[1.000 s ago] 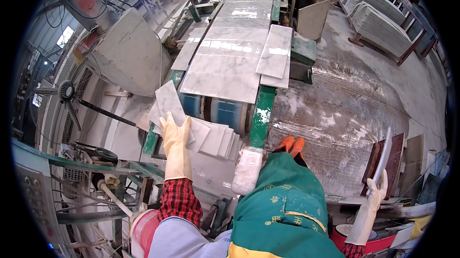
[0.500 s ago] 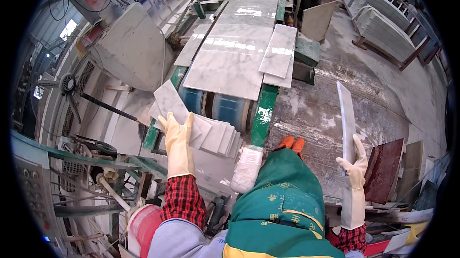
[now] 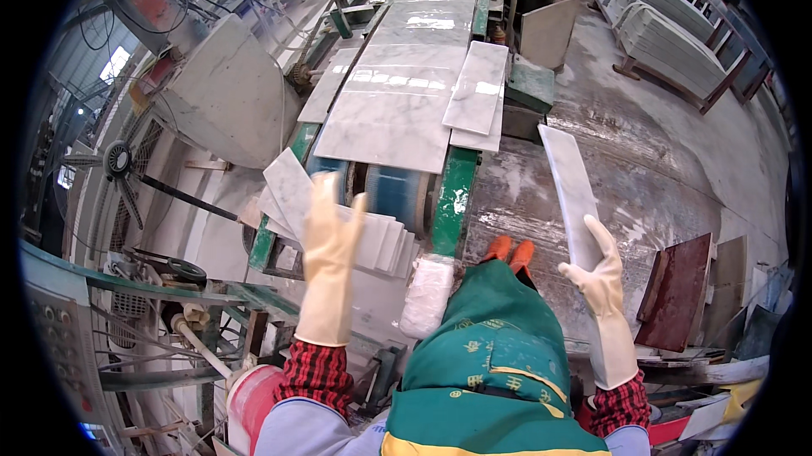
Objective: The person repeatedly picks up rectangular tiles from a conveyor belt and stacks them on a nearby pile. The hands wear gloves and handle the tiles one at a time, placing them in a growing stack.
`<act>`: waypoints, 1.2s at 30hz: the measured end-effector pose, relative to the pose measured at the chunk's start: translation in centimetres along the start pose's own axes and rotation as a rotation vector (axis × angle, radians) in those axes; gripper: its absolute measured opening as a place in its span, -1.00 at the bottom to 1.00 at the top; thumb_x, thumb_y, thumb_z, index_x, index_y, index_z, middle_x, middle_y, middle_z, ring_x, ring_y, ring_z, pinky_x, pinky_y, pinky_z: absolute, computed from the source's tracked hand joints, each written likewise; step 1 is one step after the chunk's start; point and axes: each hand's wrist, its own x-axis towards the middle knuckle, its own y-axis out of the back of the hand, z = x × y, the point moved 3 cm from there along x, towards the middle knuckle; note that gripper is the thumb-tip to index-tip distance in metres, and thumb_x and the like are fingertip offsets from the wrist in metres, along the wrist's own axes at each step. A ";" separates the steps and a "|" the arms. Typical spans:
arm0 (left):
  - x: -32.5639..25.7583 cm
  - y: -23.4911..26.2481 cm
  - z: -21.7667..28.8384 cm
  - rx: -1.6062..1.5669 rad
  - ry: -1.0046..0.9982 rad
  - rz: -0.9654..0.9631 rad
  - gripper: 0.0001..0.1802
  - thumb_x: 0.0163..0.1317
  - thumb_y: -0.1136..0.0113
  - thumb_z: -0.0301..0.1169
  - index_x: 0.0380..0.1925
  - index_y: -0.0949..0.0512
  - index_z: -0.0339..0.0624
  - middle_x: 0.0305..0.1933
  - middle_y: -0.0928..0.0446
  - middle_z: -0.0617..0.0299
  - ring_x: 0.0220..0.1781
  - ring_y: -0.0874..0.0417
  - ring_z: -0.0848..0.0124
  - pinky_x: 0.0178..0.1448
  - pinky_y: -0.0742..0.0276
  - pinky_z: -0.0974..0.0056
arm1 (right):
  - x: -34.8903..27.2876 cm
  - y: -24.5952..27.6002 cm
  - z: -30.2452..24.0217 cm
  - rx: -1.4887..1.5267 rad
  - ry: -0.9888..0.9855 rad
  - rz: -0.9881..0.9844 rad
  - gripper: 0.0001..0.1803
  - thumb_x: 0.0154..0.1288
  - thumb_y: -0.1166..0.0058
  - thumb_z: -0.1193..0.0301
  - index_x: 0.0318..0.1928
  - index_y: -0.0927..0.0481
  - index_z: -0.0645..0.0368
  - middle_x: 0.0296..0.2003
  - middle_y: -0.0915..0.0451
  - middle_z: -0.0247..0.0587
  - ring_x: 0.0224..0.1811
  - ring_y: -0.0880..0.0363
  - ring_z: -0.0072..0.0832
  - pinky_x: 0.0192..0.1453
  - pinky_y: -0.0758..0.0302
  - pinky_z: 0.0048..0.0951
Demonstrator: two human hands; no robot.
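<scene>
The wet, stained floor extends right of the conveyor. A loaded rack stands farther right of the conveyor. Left of the conveyor are a fan, a control panel and a bright window.

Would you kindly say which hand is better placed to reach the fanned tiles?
Probably the left hand: it looks empty and is nearer the fanned tiles, while the right hand holds a marble slab.

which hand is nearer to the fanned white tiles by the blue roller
Left. The left hand is at the left part of the fanned tiles, fingers spread; the right hand is far to their right, holding a separate slab.
</scene>
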 end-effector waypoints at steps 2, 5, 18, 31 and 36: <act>-0.3 -2.5 5.5 -0.522 0.043 -0.350 -0.32 0.37 -0.24 -0.18 0.37 -0.31 -0.31 0.43 -0.31 -0.18 0.39 -0.44 -0.01 0.43 -0.41 0.07 | 1.3 -1.4 -1.1 0.019 0.071 -0.002 -0.09 -0.21 -0.45 0.51 0.31 -0.47 0.18 0.31 -0.42 -0.06 0.39 -0.37 -0.23 0.53 -0.23 -0.31; -2.1 -6.3 11.9 -1.340 0.419 -0.629 -0.27 0.45 -0.15 -0.13 0.47 -0.16 -0.22 0.48 -0.27 -0.05 0.39 -0.46 0.10 0.45 -0.42 0.11 | 3.3 -4.1 -5.5 -0.059 0.152 -0.015 -0.11 -0.23 -0.43 0.41 0.28 -0.49 0.16 0.24 -0.50 -0.02 0.34 -0.42 -0.18 0.51 -0.30 -0.26; 5.9 -8.7 8.0 -1.679 0.634 -0.038 -0.62 0.48 0.13 -0.42 0.26 -0.37 -0.12 0.09 -0.56 0.10 0.09 -0.63 0.22 0.16 -0.61 0.15 | 11.5 -18.8 -15.8 -0.424 0.930 0.048 -0.50 -0.09 -0.33 0.36 -0.03 -0.57 0.00 -0.10 -0.54 -0.28 -0.15 -0.53 -0.09 -0.27 -0.63 -0.23; 31.5 -0.9 -20.2 -0.917 0.521 0.248 -0.60 0.43 -0.10 -0.36 0.23 -0.54 -0.19 -0.03 -0.67 0.14 -0.08 -0.68 0.36 0.04 -0.62 0.22 | 21.2 -10.0 -9.5 -0.116 0.543 -0.212 -0.37 0.07 -0.29 0.48 0.22 -0.50 0.31 0.20 -0.52 0.16 0.25 -0.51 0.02 0.37 -0.41 -0.18; 37.8 -1.9 -22.0 -0.379 0.497 0.101 -0.62 0.41 -0.16 -0.27 0.11 -0.63 -0.23 -0.12 -0.71 0.17 -0.15 -0.66 0.46 -0.03 -0.57 0.33 | 19.1 -3.7 -0.8 -0.156 0.048 -0.068 -0.36 0.19 -0.19 0.59 0.33 -0.45 0.27 0.34 -0.44 0.01 0.43 -0.36 -0.19 0.53 -0.21 -0.22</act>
